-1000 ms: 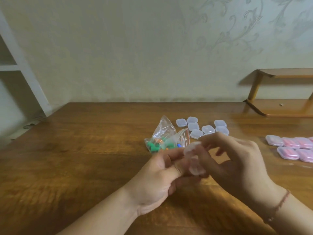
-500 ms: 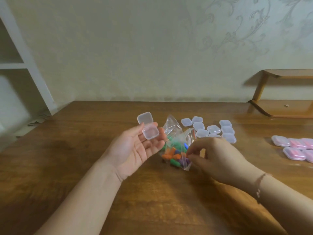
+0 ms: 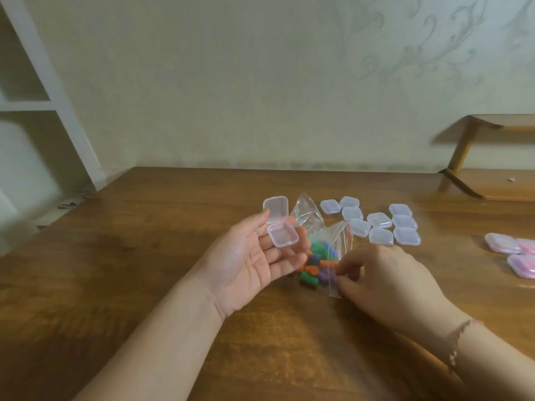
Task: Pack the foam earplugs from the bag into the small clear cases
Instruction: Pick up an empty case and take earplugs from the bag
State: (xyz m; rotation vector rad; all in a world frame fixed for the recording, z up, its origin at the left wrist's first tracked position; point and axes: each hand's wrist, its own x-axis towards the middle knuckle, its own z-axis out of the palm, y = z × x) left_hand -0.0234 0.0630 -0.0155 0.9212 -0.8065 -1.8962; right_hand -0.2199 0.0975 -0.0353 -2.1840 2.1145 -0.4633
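Note:
My left hand (image 3: 254, 261) lies palm up with straight fingers. An opened small clear case (image 3: 280, 225) rests on its fingertips, lid flipped up at the back, nothing inside. Just right of it lies the clear zip bag (image 3: 321, 250) on the table, holding several green, orange, purple and blue foam earplugs (image 3: 314, 269). My right hand (image 3: 382, 280) sits at the bag's mouth, and its thumb and fingertips pinch an orange earplug (image 3: 330, 263) there. Behind the bag lies a cluster of several closed clear cases (image 3: 379, 222).
Several closed cases with pink contents (image 3: 512, 251) lie at the right edge of the wooden table (image 3: 144, 270). A wooden rack (image 3: 489, 180) stands at the back right. White shelving (image 3: 37, 111) rises beyond the table's left edge.
A second ago both hands held the case together in front of the bag. The left hand then carried the opened case up and left, while the right hand went to the bag's mouth.

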